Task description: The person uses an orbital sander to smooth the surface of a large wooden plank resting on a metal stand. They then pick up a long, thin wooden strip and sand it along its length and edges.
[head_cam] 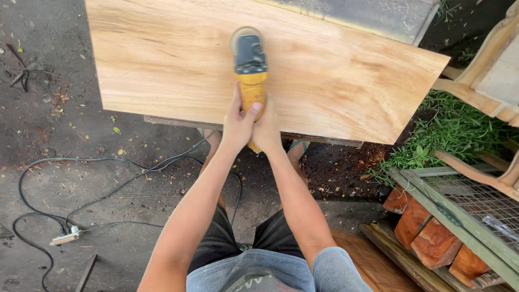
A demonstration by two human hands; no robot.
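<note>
Both hands, left hand (237, 123) and right hand (266, 130), clenched on yellow sander (250, 67), disc flat mid-board on wooden panel (227, 65). Risk: panel overhangs its support, may tip; black cable (108, 186) trails near feet, snag likely.

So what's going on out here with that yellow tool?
A person grips a yellow power sander with both hands, the left hand and the right hand wrapped around its handle. Its round head rests flat on a wide pale wooden board. A black cable loops across the dirt ground to a plug strip.
</note>
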